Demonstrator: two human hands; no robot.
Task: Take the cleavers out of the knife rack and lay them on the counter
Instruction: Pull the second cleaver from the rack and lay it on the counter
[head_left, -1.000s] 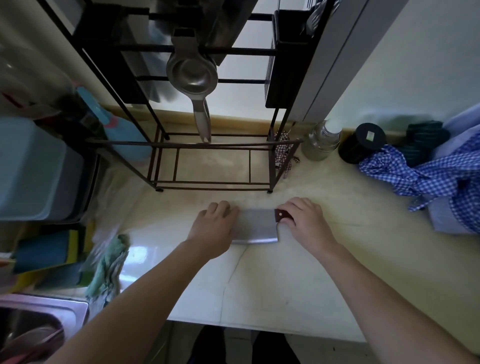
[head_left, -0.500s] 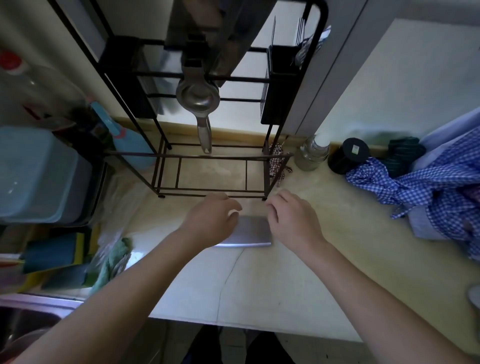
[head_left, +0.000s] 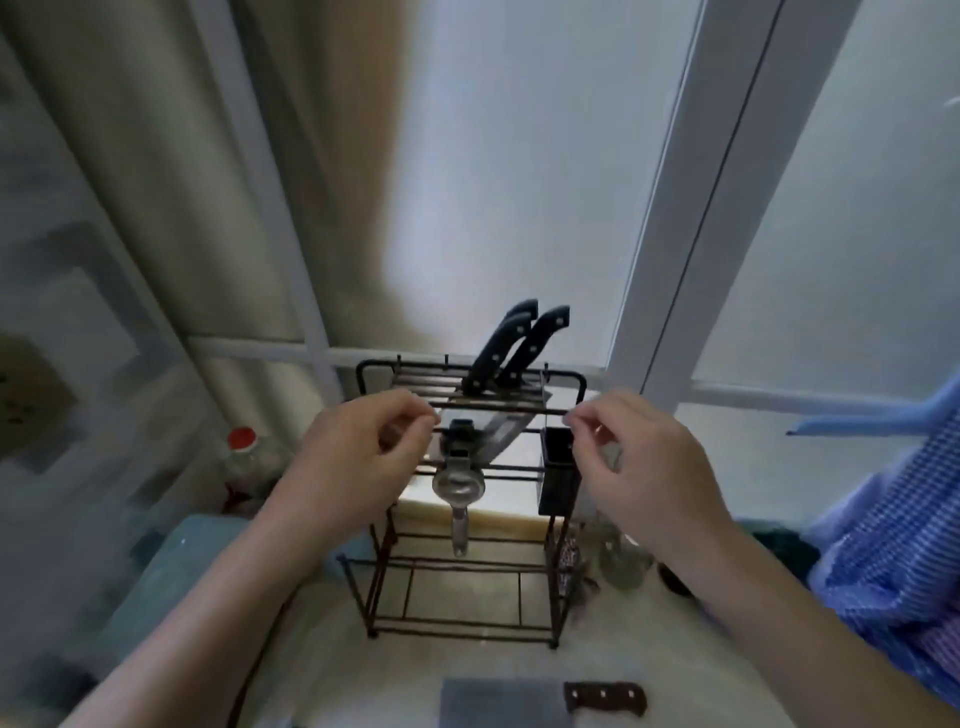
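Cleaver (head_left: 540, 707), one: lies flat on the tabletop (head_left: 322, 670) at its near edge, in front of the knife rack (head_left: 462, 525); long axis runs left to right, dark riveted handle to the right, broad blade to the left; lower part of the blade cut off by the frame

Knives in rack (head_left: 514, 345), count uncertain: black riveted handles stand tilted up and to the right out of the top slots at the rack's back right; at least two handles, a third partly hidden behind them; blades slant down to the left inside the frame, blurred and crossed by bars, type cannot be told

Left hand (head_left: 358, 457): raised in front of the rack's upper left, fingers loosely curled, thumb and forefinger close together, gripping nothing; whether it touches the bar cannot be told

Right hand (head_left: 644, 462): raised in front of the rack's upper right, fingers curled, thumb and forefinger nearly pinched, gripping nothing; it partly covers the black cutlery holder (head_left: 558, 478) hung on the rack's right side

Metal squeezer (head_left: 460, 486): hangs from a front bar, handle pointing down

Glass jar (head_left: 621, 564): right of the rack's base, partly hidden by the right wrist

Red-capped bottle (head_left: 244, 452): left of the rack, blurred

Blue checked cloth (head_left: 893, 545): right edge, cut off

Surroundings: pale stone tabletop, frosted window with white frame behind, beige pipe at left, whole view softly blurred
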